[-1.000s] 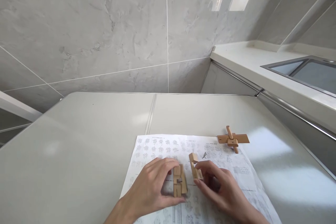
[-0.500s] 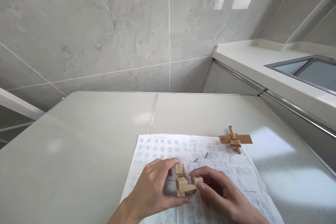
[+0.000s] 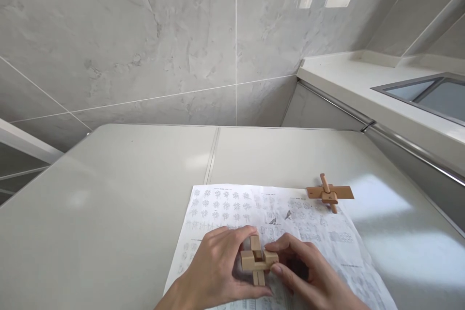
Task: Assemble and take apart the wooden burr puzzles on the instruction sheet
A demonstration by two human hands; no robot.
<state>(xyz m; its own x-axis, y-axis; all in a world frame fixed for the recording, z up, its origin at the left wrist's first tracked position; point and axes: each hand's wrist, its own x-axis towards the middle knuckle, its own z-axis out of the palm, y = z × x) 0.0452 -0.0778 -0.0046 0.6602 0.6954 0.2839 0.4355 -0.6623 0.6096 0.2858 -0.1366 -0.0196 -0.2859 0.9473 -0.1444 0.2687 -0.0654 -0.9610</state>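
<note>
Several light wooden puzzle pieces (image 3: 255,266) are joined in a cross shape above a printed sheet (image 3: 218,203). My left hand (image 3: 221,266) grips the upright pieces, its index finger at their top end and its thumb at the bottom. On the right, my right hand (image 3: 305,269) pinches the end of the notched crosswise piece between thumb and fingers. That piece lies across the upright ones, with a dark gap showing in the middle. The other fingers of my right hand are curled and partly hidden.
A darker wooden assembly (image 3: 329,194) of crossed pieces lies at the sheet's upper right corner. The pale table (image 3: 109,203) has a seam. A counter (image 3: 337,75) with a sink stands at the right, and a tiled wall rises behind.
The notched piece has moved left and now sits across the upright pieces, which have shifted slightly right and down. Both hands have closed in around them, and the view has shifted slightly.
</note>
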